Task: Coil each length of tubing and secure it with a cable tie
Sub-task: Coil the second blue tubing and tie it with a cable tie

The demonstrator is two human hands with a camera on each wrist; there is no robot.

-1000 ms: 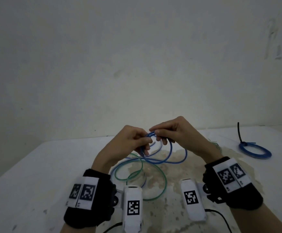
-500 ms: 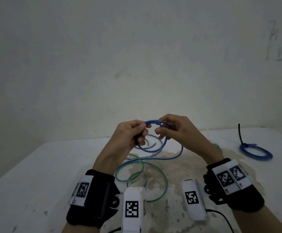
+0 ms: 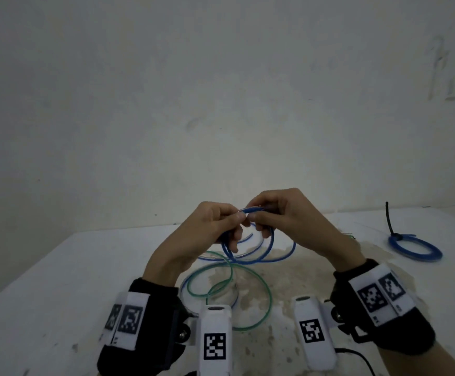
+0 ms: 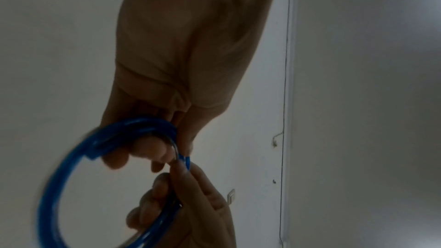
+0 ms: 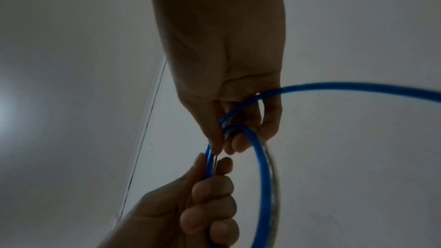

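Here, nearest my viewpoint, I see two wrists in black straps with white square-patterned tags, raised above a white table (image 3: 44,280) with a stained patch.

Taking the stained patch as the landmark: on its near side lies a loose green tube (image 3: 248,275), uncoiled, with a pale, clear-looking tube partly under it. Neither is tied, so I judge they wait their turn.

Above the far side of the patch, my left hand (image 3: 207,234) and right hand (image 3: 283,215) meet in mid-air, almost touching. Both are closed around the blue tube (image 3: 271,244). The left hand pinches the gathered loops between thumb and curled fingers, which I read as clamping the coil so it cannot spring open. The right hand pinches the same bundle just beside it, fingers curled around the strands, probably guiding another turn into place. Below the hands the loops hang down toward the table, and one free end trails to the right of the patch. In the wrist views the loops are round and stacked side by side.

Far to the right of the patch, well apart, rests a finished blue coil (image 3: 414,249), bound by a black cable tie (image 3: 391,222) whose tail sticks upward. A bare pale wall stands behind.
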